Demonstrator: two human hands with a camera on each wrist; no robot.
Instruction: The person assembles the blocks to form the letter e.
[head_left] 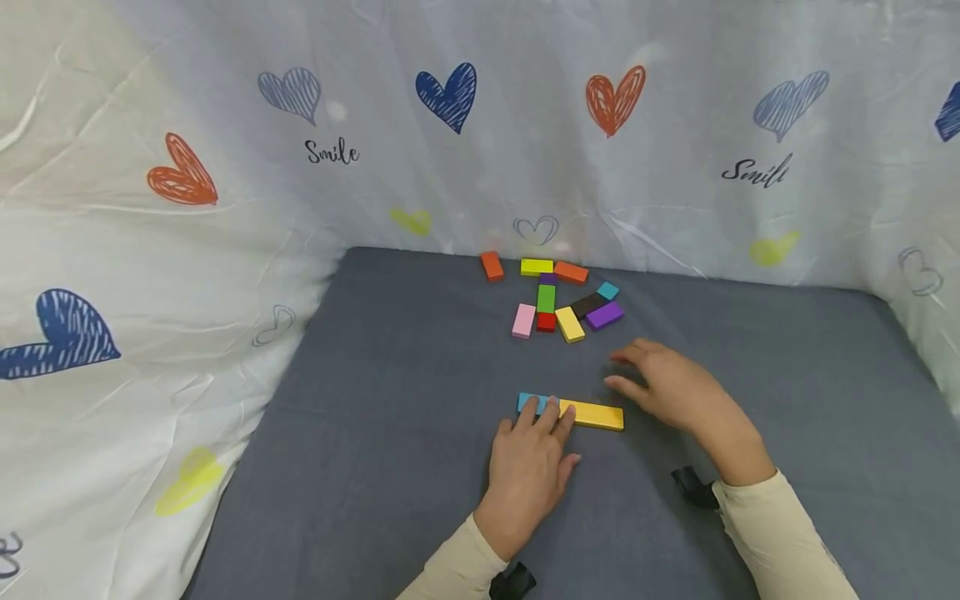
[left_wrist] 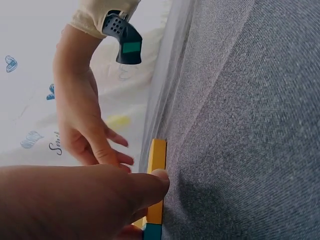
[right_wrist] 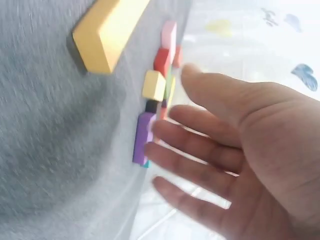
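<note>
My left hand (head_left: 525,471) rests its fingertips on a row formed by a blue block (head_left: 527,402) and a yellow length (head_left: 600,415), placed end to end on the grey cloth. Whether the yellow length is one block or more, I cannot tell. In the left wrist view, the thumb lies along the side of the yellow length (left_wrist: 158,152). My right hand (head_left: 678,392) hovers right of the row, fingers loosely extended and holding nothing. The right wrist view shows its spread fingers before a purple block (right_wrist: 144,137) and a pale yellow block (right_wrist: 154,85).
Beyond the hands lies a loose group of blocks, including pink (head_left: 523,321), green (head_left: 546,298), red (head_left: 546,322), black (head_left: 587,305) and orange (head_left: 491,266) ones. A white curtain (head_left: 525,167) printed with hearts borders the grey cloth (head_left: 390,392) at the back and sides.
</note>
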